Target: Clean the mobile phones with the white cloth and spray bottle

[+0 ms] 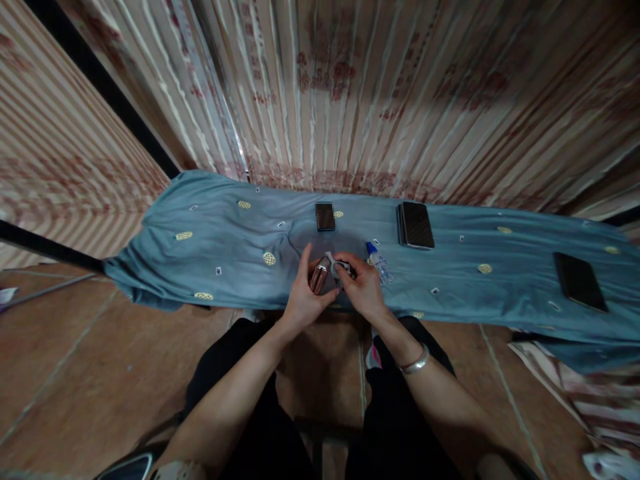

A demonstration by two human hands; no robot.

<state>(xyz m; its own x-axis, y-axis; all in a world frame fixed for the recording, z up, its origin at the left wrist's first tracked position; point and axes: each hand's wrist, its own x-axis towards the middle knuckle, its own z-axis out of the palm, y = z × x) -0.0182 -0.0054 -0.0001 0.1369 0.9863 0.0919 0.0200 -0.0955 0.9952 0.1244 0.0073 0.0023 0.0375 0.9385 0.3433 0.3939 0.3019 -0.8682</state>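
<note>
Two hands meet: your left hand (303,297) grips a coppery phone (319,279), your right hand (364,288) pinches a white cloth (334,262) on it.

Blue cloth (210,267) over the table: soft woven fabric, matt, creased, with embroidered yellow ovals. Three phones (325,217) (416,225) (580,281): smooth glossy black glass. Object in the left hand (300,297): a small phone (319,279) with a shiny copper-pink metallic finish. Spray bottle (379,261): clear plastic, blue cap. Bangle (415,363) on the right wrist: polished silver metal. Floor (75,360): reddish tile, dull sheen. Curtains (350,93): pleated matt fabric.
</note>
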